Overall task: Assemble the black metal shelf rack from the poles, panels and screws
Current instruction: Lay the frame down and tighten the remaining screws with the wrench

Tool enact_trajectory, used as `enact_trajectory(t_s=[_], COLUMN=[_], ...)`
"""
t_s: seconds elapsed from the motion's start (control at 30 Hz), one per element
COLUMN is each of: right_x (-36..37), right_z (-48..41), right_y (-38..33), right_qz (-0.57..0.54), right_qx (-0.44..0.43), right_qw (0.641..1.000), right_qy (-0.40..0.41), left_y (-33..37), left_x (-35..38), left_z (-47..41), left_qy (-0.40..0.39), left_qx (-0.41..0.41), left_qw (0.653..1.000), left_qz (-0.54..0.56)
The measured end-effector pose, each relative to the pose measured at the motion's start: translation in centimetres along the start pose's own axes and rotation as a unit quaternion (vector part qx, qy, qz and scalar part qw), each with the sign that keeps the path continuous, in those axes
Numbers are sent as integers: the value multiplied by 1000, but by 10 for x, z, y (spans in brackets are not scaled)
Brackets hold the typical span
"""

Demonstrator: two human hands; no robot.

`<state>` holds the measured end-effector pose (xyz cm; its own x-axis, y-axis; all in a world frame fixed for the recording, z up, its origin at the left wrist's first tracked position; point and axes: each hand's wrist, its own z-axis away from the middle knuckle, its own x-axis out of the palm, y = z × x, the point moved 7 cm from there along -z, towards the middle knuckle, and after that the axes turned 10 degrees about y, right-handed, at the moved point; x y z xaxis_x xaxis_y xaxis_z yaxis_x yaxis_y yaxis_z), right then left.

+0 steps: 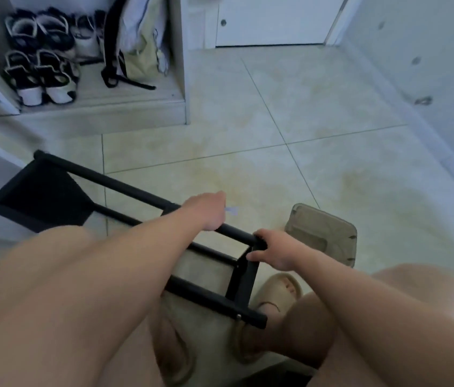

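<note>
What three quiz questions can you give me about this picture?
1. True or false: the rack stands upright.
2. Which hand holds the rack's near corner? A) left B) right
3. Fill in: the shoes sit at the top ___ of the picture.

Key:
1. False. It lies on the floor.
2. B. The right hand holds the corner, and the left hand grips a pole.
3. Left.

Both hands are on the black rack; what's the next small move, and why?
Probably tighten the corner joint under the right hand: the left hand grips the upper black metal pole, the right pinches where it meets the near black end panel, whose lower corner shows a silver screw.
</note>
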<state>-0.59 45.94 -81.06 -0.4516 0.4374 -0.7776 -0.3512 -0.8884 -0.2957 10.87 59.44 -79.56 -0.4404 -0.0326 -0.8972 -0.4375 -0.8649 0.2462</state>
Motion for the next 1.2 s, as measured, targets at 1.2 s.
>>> enact_trajectory(t_s=[1.2], right_x=[-11], right_z=[-146], right_y=[-18], right_qz=[186], right_qx=[-110], right_qw=[950], right_qy=[227], left_y=[-61], left_x=[9], left_z=[-110], left_qy=[-141], left_qx=[1], left_qw=[990], left_qz=[13])
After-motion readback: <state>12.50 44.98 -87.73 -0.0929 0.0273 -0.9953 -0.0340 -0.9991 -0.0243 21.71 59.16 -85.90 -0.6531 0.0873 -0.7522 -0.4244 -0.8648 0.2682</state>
